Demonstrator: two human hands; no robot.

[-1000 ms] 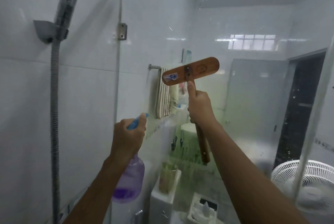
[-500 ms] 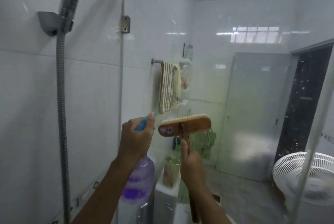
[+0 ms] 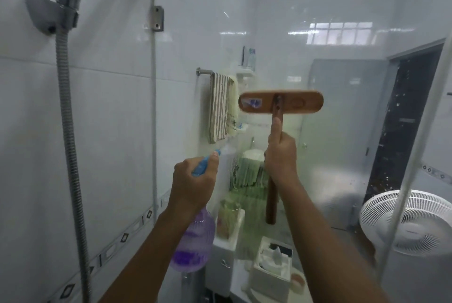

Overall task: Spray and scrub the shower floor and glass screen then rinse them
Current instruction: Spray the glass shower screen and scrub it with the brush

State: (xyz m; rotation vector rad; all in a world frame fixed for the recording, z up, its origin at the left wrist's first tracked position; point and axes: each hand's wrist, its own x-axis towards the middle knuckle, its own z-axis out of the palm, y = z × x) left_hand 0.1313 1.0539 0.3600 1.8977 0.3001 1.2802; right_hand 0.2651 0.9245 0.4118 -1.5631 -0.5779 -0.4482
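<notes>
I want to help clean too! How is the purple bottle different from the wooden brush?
The purple spray bottle is see-through plastic; the wooden brush is solid brown wood. The bottle is round and fat, while the brush has a flat wide head on a long straight handle. The left hand holds the bottle lower down; the right hand lifts the brush higher, against the glass screen. Both are held up and aimed at the glass.

Bright, even daylight fills the view. A window reflection [image 3: 340, 33] glares on the white tiles, and the glass screen [image 3: 342, 131] looks hazy and streaked. Motion blur softens the hose [image 3: 71, 146]. Straight lines bow toward the edges.
</notes>
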